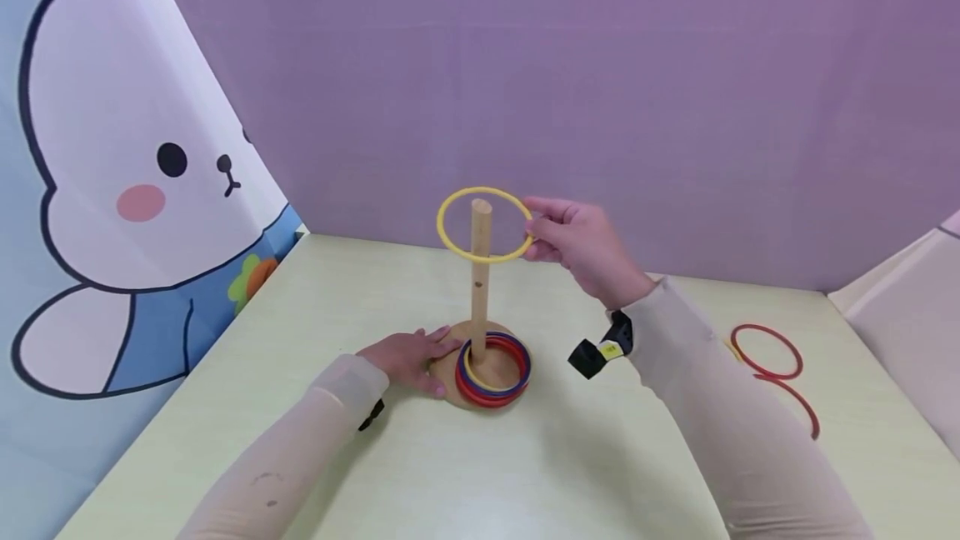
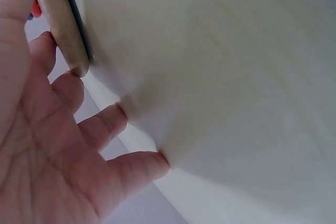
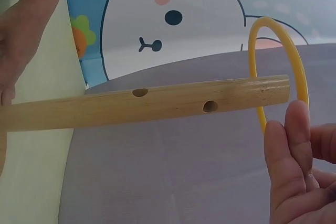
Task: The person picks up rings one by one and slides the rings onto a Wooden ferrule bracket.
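Note:
A wooden post (image 1: 480,307) rises from a round wooden base (image 1: 442,382) on the table. My right hand (image 1: 577,244) pinches a yellow ring (image 1: 440,225) by its right side. The ring is level around the post's top end, which shows inside it; in the right wrist view the post, with holes along it, passes through the yellow ring (image 3: 300,66). My left hand (image 1: 408,361) rests at the base's left edge, fingers spread, some fingertips on the table in the left wrist view. Several red, blue and yellow rings (image 1: 491,403) lie stacked around the post's foot.
Two red rings (image 1: 801,354) lie on the table at the right, partly behind the right sleeve (image 1: 720,407), with a bit of yellow ring beside them. A purple cloth (image 1: 637,90) hangs behind the table, and a cartoon-print cloth (image 1: 105,148) on the left.

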`<state>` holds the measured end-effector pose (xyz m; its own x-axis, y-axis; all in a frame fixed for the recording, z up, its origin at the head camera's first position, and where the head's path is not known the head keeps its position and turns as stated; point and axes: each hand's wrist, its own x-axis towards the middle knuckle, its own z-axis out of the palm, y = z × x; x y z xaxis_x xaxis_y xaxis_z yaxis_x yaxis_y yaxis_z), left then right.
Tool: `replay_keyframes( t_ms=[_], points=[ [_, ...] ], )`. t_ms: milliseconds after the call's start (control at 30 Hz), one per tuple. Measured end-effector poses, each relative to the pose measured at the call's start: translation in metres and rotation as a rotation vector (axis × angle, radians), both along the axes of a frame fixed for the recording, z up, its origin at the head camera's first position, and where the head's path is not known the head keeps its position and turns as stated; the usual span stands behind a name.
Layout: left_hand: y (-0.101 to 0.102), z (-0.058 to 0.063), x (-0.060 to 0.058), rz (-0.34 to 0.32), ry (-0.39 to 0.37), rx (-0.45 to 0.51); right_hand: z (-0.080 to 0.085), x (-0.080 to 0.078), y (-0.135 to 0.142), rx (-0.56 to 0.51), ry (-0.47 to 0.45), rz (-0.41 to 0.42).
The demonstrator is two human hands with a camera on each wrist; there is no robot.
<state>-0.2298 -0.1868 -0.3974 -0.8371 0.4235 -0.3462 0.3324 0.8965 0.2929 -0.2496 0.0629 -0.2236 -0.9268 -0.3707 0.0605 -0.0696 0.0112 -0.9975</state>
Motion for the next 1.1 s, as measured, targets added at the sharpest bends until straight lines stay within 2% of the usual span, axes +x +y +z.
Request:
replay_keyframes(
  t_ms=[533,733,1100],
  points=[
    [0.001,0.002,-0.001,0.03,-0.014,-0.035,0.005,-0.002,0.002,0.057,-0.073,0.089],
    [0.001,0.002,0.0,0.027,-0.021,-0.028,0.004,-0.002,0.003,0.071,-0.109,0.085],
    [-0.001,0.0,0.002,0.017,-0.023,-0.035,-0.006,0.002,0.002,0.059,-0.118,0.073]
  ],
)
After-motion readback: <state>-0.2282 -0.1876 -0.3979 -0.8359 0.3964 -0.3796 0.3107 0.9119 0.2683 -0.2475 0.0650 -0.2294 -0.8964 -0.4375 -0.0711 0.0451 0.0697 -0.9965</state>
